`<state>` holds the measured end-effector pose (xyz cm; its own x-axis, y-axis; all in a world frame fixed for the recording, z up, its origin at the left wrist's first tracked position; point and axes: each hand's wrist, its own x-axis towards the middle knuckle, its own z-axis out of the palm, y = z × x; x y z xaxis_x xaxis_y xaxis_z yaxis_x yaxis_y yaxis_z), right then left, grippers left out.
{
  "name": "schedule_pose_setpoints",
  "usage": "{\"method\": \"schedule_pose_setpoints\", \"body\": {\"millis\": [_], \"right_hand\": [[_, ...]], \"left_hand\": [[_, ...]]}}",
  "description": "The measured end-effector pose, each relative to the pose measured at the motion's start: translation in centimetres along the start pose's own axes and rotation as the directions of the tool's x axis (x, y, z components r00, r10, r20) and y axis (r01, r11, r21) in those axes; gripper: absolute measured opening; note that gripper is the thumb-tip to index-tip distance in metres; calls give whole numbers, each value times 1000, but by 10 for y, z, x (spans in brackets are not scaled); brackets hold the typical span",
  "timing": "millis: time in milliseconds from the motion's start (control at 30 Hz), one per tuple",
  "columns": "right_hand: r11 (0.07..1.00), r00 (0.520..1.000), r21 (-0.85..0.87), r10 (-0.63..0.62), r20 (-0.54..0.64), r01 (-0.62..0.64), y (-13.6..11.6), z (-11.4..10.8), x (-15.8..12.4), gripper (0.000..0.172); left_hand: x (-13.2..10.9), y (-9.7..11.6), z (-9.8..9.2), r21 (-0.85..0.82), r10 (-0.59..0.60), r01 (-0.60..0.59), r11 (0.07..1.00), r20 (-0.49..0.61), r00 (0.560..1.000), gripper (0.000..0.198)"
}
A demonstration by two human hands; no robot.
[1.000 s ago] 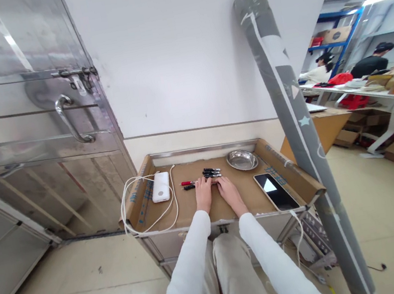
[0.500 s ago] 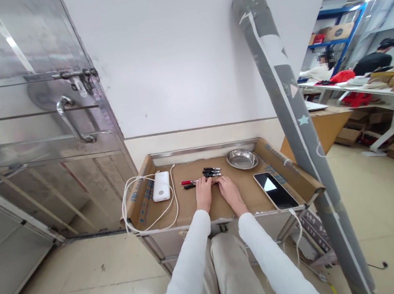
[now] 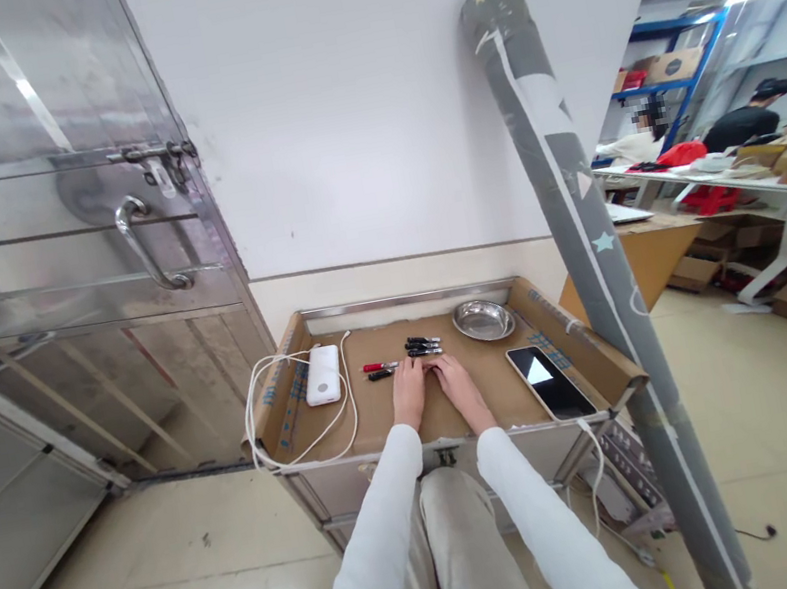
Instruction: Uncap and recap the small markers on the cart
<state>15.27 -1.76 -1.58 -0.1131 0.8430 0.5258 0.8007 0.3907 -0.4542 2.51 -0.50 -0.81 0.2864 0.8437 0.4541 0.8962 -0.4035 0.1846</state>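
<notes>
My left hand (image 3: pixel 409 393) and my right hand (image 3: pixel 460 389) rest low over a cardboard-lined cart top (image 3: pixel 377 419), with their fingertips nearly meeting. The fingers of both are bent and closed; what they hold, if anything, is too small and hidden to name. Just beyond the fingertips lie several black pens (image 3: pixel 423 344) side by side. Left of my left hand are a red pen (image 3: pixel 377 366) and a black pen (image 3: pixel 380 375), their right ends close to the fingers.
A white power bank (image 3: pixel 322 375) with a looped cable lies at left. A round metal dish (image 3: pixel 483 319) and a phone (image 3: pixel 550 381) occupy the right side. A long grey roll (image 3: pixel 573 192) leans on the wall. Two people sit at a far table at right.
Both hands stay in nearly the same place, with only slight finger movement. The left fingers have drawn back a little, showing more of the red and black pens. The view has shifted slightly.
</notes>
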Motion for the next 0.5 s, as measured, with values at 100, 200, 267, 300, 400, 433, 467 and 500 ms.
{"method": "schedule_pose_setpoints", "body": {"millis": [100, 200, 267, 300, 400, 433, 467, 500], "right_hand": [[999, 1000, 49, -21, -7, 21, -1, 0, 2, 29], [1000, 1000, 13, 4, -5, -4, 0, 0, 2, 26], [999, 999, -33, 29, -13, -30, 0, 0, 2, 25], [997, 999, -61, 42, -19, -43, 0, 0, 1, 25], [983, 997, -166, 79, -26, -82, -2, -2, 1, 24], [975, 996, -202, 89, -26, -93, -4, -3, 1, 24], [967, 995, -234, 99, -30, -103, -5, -4, 1, 24], [958, 993, -262, 109, -40, -115, -6, -6, 1, 24]], "left_hand": [[-1, 1, -1, -26, 19, -19, 999, -7, 1000, 14], [-1, 3, -2, -52, 34, -35, 998, -14, 999, 15], [-1, 3, -1, -59, 37, -37, 998, -10, 999, 18], [0, 4, -1, -57, 37, -37, 998, -8, 999, 19], [1, 4, 1, -37, 24, -24, 999, -15, 1000, 27], [2, 3, 1, -31, 14, -14, 999, -23, 1000, 31], [2, 3, 2, -28, 4, -5, 1000, -30, 1000, 37], [2, 3, 2, -26, -2, 1, 1000, -31, 1000, 43]]}}
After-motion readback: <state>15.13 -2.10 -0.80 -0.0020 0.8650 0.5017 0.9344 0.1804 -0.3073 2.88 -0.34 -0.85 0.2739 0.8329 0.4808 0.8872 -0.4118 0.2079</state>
